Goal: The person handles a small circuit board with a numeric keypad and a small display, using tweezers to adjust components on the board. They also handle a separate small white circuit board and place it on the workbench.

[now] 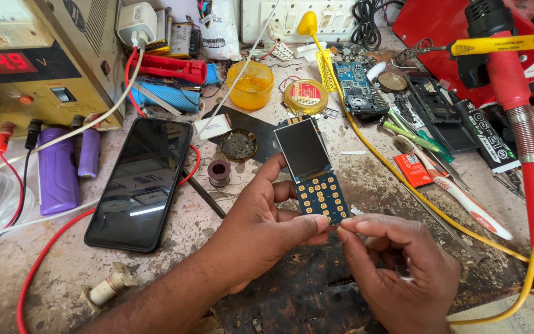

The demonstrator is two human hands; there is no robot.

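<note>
My left hand (258, 229) grips a small phone circuit board (314, 170) with a dark screen on top and a blue keypad area with gold contacts below. It is held upright over the worn workbench (174, 247). My right hand (397, 266) meets the board's lower edge, thumb and forefinger pinched together at its bottom corner. Whether something tiny sits between those fingertips is too small to tell.
A black smartphone (140, 182) lies face up at left, beside purple cells (57, 170) and a bench power supply (38, 62). Yellow flux jar (250, 83), solder tin (305, 96), toothbrush (458, 192), red stand (526, 179) and yellow cable (415, 198) crowd the right.
</note>
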